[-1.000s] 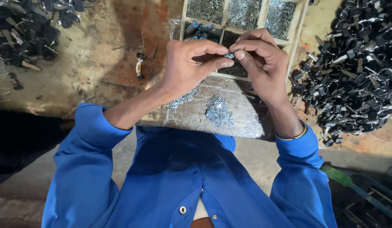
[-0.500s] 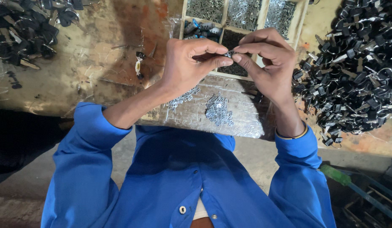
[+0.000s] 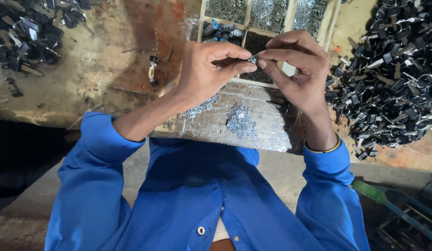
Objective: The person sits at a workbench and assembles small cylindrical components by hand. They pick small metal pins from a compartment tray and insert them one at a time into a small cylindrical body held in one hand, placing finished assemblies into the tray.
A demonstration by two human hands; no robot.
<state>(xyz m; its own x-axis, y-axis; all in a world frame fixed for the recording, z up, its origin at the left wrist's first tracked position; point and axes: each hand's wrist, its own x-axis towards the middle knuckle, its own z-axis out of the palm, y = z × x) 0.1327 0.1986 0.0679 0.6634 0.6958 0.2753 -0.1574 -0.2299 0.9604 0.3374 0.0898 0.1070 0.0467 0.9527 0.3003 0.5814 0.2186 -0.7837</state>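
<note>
Both hands meet over the counter, and between their fingertips sits a small metal part (image 3: 253, 59), silvery and too tiny to make out in detail. The left hand (image 3: 207, 69) has its grip closed on the part, thumb and forefinger pinched together from the left, the other fingers curled into the palm. The right hand (image 3: 297, 69) closes on it from the other side, thumb below and fingers stretched along the top, so the two grips touch at the part. It is held in the air above a wooden sorting tray (image 3: 334, 23) whose compartments hold shiny metal bits and, in one, some blue-tinted pieces. Just below the hands lies a sheet of clear plastic (image 3: 271, 135) with two loose heaps of small silver pieces (image 3: 240, 122) on it. To the right spreads a large pile of dark key-like parts with rings (image 3: 392, 83); a smaller dark pile (image 3: 20, 37) lies at the far left of the worn counter (image 3: 85, 79). Blue sleeves (image 3: 95, 186) cover both arms, and a thin bangle (image 3: 322, 149) circles the right wrist.
</note>
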